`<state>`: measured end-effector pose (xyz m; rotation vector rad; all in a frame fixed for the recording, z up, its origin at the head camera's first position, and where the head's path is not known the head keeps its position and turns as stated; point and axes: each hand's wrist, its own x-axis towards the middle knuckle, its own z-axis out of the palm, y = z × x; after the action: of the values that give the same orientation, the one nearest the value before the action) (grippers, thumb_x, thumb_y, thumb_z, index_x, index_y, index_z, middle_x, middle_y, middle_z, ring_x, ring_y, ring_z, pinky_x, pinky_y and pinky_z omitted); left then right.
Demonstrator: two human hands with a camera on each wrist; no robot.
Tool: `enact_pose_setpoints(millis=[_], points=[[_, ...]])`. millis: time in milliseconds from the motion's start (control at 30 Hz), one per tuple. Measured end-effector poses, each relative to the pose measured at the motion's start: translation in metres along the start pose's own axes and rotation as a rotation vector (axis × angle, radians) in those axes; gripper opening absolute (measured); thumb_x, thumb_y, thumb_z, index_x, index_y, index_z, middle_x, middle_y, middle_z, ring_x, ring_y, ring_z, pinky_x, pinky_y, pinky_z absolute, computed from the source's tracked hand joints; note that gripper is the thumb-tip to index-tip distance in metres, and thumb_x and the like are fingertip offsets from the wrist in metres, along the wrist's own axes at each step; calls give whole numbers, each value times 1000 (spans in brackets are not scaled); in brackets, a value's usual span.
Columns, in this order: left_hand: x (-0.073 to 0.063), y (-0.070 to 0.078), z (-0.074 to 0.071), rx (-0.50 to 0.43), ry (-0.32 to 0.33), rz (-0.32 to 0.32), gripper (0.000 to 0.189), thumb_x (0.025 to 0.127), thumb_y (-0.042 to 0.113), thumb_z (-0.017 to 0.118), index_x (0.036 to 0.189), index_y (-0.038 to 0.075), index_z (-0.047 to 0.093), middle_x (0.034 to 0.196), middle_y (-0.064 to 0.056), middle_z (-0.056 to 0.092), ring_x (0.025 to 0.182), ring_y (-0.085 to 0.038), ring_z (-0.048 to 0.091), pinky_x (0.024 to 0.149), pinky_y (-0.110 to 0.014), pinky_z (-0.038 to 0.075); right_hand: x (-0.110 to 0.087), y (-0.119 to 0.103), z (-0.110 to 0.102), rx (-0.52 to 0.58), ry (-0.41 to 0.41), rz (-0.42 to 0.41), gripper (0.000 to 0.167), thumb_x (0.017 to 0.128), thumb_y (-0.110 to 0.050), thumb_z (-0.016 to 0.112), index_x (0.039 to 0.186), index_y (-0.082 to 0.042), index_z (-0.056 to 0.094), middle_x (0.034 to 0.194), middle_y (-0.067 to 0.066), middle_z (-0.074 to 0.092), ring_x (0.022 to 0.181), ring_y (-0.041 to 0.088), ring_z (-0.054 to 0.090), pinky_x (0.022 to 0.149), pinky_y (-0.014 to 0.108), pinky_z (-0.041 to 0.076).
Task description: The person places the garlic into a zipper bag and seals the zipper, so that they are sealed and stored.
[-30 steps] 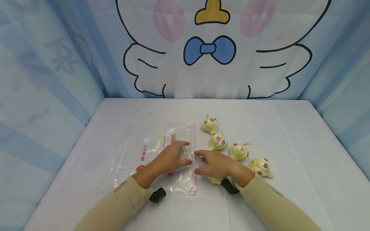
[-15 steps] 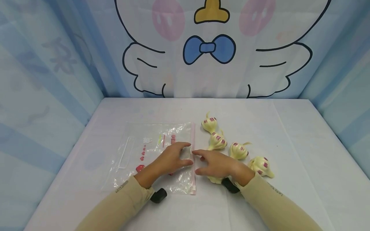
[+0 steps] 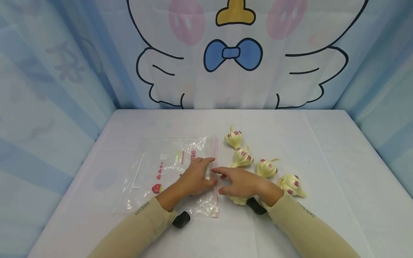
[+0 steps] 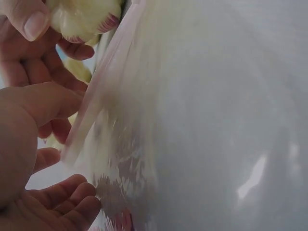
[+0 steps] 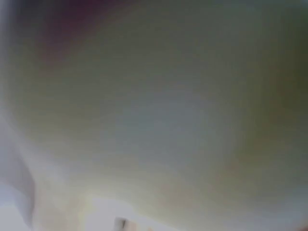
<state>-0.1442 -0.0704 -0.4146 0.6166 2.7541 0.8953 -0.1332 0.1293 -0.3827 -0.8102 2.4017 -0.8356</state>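
A clear zip bag (image 3: 171,145) with pink trim and red printed figures lies flat on the white table. My left hand (image 3: 196,177) rests over its right part, with thumb and fingers apart near the zip edge. In the left wrist view, the left thumb (image 4: 53,103) meets the pink zip edge (image 4: 103,72). My right hand (image 3: 242,182) faces it from the right, its forefinger reaching the zip edge and its thumb spread away. One garlic bulb (image 3: 238,200) sits partly hidden under the right hand. Blurred pale garlic (image 5: 154,120) fills the right wrist view.
Several more garlic bulbs lie right of the bag: one farthest back (image 3: 233,138), another garlic bulb (image 3: 242,157) in front of it, a third bulb (image 3: 266,168), and one bulb (image 3: 291,185) beside the right wrist. Printed curtains (image 3: 232,89) stand behind and at both sides.
My left hand has shifted slightly right toward the zip edge. The right forefinger has moved a little left, onto that edge. The garlic bulbs away from the hands stay where they were.
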Motion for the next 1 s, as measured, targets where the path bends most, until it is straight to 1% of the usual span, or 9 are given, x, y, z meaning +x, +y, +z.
enact_pose_setpoints(millis=[133,267,367,433,567,667,767,867,1000], points=[[-1,0,0,-1,0,-2,68,83,17,74,146,7,49,132,-23,52,119,-35,53,96,-49,50,-1,0,0,-5,5,13,63,90,-20,68,148,-6,47,138,9,57,118,27,58,97,43,49],[0,1,-1,1,-29,-13,70,81,10,70,147,12,48,129,-23,51,115,-34,54,90,-48,52,-2,2,-1,-13,2,28,63,90,-21,69,148,-7,47,140,8,56,119,26,58,97,43,49],[1,3,-2,15,-52,-34,67,81,9,68,146,13,51,130,-22,50,115,-33,53,88,-48,52,-2,2,-1,-5,-1,45,63,91,-22,69,148,-7,47,142,7,54,120,27,57,99,44,48],[2,3,-3,18,-61,-56,64,81,10,67,143,12,53,131,-21,50,116,-32,52,88,-48,52,-3,2,-2,-2,1,56,64,90,-23,70,148,-7,48,142,6,55,120,27,57,99,44,48],[3,2,-3,-2,-49,-88,58,83,15,66,138,2,55,131,-20,51,116,-30,53,95,-46,50,-6,0,-4,-11,13,62,63,90,-25,70,147,-8,50,139,6,56,121,27,57,100,44,48],[3,0,-4,-26,-32,-85,55,84,15,66,135,-3,55,127,-19,54,113,-28,55,99,-43,47,-9,-1,-8,-24,-1,65,63,90,-28,71,146,-8,51,137,8,57,121,29,57,101,46,47],[4,-3,-5,-55,-30,-90,54,85,12,67,135,-4,55,117,-14,57,103,-25,55,91,-39,49,-13,-4,-14,-41,-26,55,64,90,-31,71,146,-7,50,137,11,57,123,31,56,101,47,47],[4,-4,-9,-98,-23,-109,53,85,8,66,136,-2,55,107,-9,56,93,-21,53,81,-34,49,-17,-9,-23,-46,-33,59,64,92,-32,70,146,-5,49,140,11,54,124,31,55,101,47,47],[2,-5,-14,-130,9,-121,53,85,0,63,137,-1,55,108,-8,57,87,-18,53,75,-31,49,-19,-16,-34,-49,-51,90,64,94,-32,69,148,-5,47,146,10,50,126,31,54,103,47,46]])
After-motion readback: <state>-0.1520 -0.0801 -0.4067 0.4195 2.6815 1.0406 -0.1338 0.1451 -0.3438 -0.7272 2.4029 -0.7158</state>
